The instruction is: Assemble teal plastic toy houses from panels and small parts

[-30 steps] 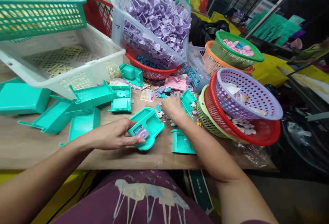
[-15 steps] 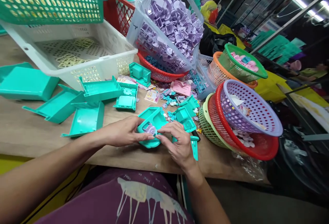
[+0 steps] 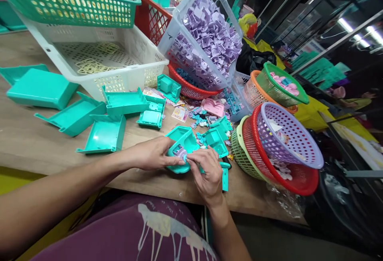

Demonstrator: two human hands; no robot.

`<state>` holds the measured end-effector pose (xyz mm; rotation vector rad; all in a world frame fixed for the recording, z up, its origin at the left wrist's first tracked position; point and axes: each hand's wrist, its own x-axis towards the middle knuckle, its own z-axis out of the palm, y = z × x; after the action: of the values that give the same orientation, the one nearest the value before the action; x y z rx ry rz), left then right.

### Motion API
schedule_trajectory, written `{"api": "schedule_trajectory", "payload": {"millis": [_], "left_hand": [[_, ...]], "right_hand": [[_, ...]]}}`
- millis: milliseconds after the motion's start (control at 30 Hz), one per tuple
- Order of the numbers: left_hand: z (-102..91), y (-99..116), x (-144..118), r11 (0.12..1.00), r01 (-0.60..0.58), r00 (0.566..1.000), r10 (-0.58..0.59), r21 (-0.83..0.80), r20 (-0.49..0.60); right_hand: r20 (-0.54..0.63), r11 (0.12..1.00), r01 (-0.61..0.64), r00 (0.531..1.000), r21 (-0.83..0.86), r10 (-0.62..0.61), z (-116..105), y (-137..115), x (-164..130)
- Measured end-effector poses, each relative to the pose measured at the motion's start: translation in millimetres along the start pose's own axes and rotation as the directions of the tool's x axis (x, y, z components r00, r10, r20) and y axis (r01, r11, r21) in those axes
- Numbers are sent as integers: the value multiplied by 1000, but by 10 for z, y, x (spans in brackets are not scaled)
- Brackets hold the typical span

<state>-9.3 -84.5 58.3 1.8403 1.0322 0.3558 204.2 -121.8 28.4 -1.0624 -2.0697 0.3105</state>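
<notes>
My left hand point(image 3: 157, 153) is closed on the near left side of a turquoise plastic shell point(image 3: 178, 132), thumb inside its rim. A lilac plastic piece point(image 3: 180, 152) sits inside the shell under my thumb tip. My right hand point(image 3: 207, 170) pinches a small light-blue round part point(image 3: 184, 158) between thumb and forefinger, against the lilac piece. Whether the two parts are joined I cannot tell. Just beyond my right hand lies another turquoise shell point(image 3: 214, 141), with small loose parts around it.
Several turquoise housings point(image 3: 103, 133) lie at left. Behind them stands a white basket point(image 3: 119, 69); a clear crate point(image 3: 199, 63) of lilac parts leans at the back. Stacked round baskets point(image 3: 311, 161) stand at right. Small parts and a pink plate point(image 3: 213, 107) lie ahead of my hands.
The camera view has shifted slightly, so the scene sits a little differently. Both hands stay at the turquoise shell, and the light-blue round part shows more clearly at my right fingertips.
</notes>
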Motion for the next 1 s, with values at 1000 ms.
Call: {"api": "schedule_trajectory", "payload": {"millis": [1000], "left_hand": [[83,168,89,958,186,982,-170,221,-87]], "right_hand": [[-254,994,-100,961,41,107,204,-24,-85]]}}
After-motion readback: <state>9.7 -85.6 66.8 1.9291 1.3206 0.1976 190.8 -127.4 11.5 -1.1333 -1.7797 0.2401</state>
